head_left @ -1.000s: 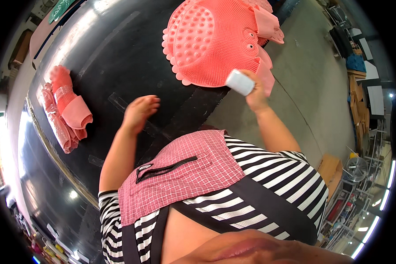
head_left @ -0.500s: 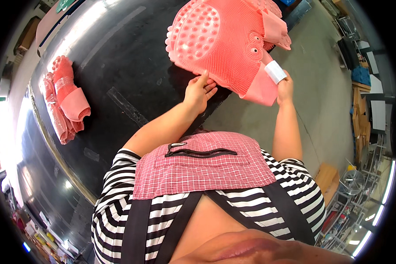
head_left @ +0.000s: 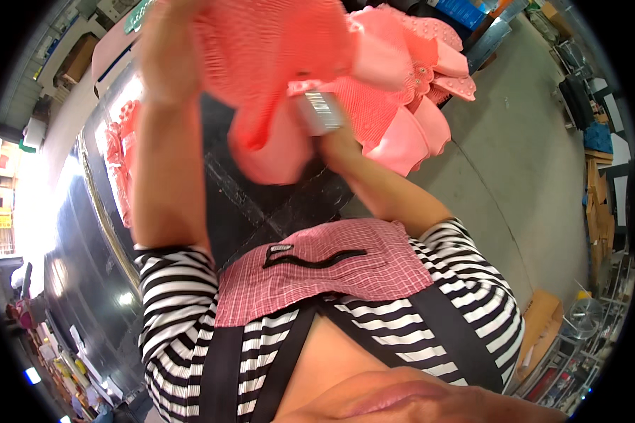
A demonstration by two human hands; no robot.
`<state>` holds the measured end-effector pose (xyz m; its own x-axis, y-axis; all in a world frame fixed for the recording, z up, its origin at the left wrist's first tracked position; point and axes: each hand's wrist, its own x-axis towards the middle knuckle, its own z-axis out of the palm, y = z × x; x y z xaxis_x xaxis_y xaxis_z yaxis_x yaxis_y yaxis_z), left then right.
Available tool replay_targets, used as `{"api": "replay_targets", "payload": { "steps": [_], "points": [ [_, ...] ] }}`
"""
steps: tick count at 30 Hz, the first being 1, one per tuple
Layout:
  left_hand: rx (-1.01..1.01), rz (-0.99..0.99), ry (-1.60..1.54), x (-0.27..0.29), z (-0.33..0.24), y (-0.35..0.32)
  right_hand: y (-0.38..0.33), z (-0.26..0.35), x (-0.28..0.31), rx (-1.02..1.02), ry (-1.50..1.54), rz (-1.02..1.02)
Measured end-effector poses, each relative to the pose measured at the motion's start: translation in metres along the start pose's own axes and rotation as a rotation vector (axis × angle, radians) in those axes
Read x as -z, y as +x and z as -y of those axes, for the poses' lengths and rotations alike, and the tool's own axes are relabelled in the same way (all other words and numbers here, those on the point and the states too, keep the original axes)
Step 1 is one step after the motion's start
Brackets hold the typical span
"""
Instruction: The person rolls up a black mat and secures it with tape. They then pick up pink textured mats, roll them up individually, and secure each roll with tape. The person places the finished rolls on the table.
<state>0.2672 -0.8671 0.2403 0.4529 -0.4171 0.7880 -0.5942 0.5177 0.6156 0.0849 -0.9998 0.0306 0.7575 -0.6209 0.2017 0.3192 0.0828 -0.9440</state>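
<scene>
Pink at about ten o'clock: rolled mats (head_left: 122,173), apparently in clear wrap, half hidden behind my left forearm (head_left: 169,176), lying on the black worktop (head_left: 257,201).

Between ten and eleven: my left hand (head_left: 171,60), badly blurred, seemingly clenched on the left edge of the lifted mat (head_left: 271,60); single fingers not readable. Mat is off the worktop, eleven to twelve, its smooth flap (head_left: 271,151) drooping toward the centre.

Twelve: my right hand (head_left: 337,141), gripping a small white block (head_left: 322,114) close by the mat. Cannot tell whether it pinches the mat too.

One to two: pile of pink mats (head_left: 402,134), flaps spread toward two.

My reading: step in hand is carrying one mat leftward off the pile. Next move calls for a firm left grip, the right following so the flap doesn't fold under.

Against half a second ago: that mat was on the pile, left hand at its near edge around twelve, right hand and block out at two. All now further left, the left hand much higher.
</scene>
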Motion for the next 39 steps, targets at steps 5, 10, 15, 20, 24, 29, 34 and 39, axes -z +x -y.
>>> {"api": "replay_targets", "payload": {
  "steps": [5,10,15,20,24,29,34,39],
  "points": [
    [0.174,0.68,0.115,-0.041,-0.115,0.039,-0.003,-0.01,-0.085,-0.296,1.023,0.666],
    [0.197,1.382,0.755,-0.083,-0.026,-0.104,-0.068,-0.063,-0.004,0.211,-0.217,0.804],
    [0.334,1.027,0.793,-0.046,0.062,-0.297,-0.139,-0.031,0.135,-0.574,-0.67,0.686],
    [0.563,0.579,0.689,0.044,0.076,-0.351,-0.157,-0.025,0.166,-0.602,-0.017,-0.001],
    [0.8,-0.368,0.732,0.144,0.087,-0.335,-0.126,-0.026,0.129,-0.616,-0.095,-0.097],
    [1.278,-0.844,-0.207,0.161,0.113,-0.302,-0.103,-0.029,0.094,-0.6,-0.2,-0.11],
    [1.271,-1.0,-0.262,0.177,0.16,-0.283,-0.085,-0.037,0.074,-0.577,-0.19,-0.009],
    [1.076,-0.552,0.407,0.213,0.179,-0.288,-0.068,-0.069,0.088,-0.103,-0.751,0.276]
  ]
}}
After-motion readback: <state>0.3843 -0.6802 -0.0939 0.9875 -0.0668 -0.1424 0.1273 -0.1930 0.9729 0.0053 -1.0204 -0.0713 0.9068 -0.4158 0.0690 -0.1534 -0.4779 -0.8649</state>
